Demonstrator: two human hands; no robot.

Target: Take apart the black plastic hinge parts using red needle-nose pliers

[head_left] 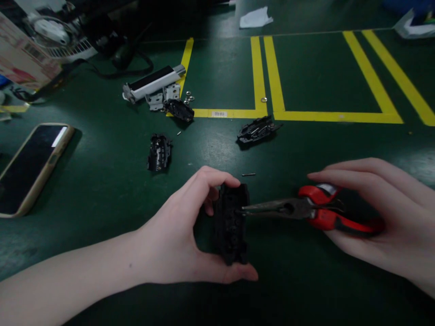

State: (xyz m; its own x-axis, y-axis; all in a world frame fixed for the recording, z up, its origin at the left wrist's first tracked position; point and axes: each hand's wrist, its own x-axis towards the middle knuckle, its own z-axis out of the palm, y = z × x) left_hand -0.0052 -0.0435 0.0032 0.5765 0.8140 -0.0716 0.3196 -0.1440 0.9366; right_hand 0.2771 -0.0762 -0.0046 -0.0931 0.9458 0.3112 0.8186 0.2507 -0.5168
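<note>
Dull metal is seen on the pliers (299, 208), smooth red plastic on their grips (322, 219). Matt plastic is shown by the black housing (234, 222).

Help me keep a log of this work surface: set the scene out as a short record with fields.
Left grip: black part, held between thumb and fingers
Right grip: red-handled pliers, tips overlapping the part's edge
Unclear: whether the tips clasp anything
Just beyond: thin metal pin
Farther off: three other black pieces, small metal rings, white-and-black unit
Far left: phone, lying flat
Surface: green tabletop, marked with yellow tape
</note>
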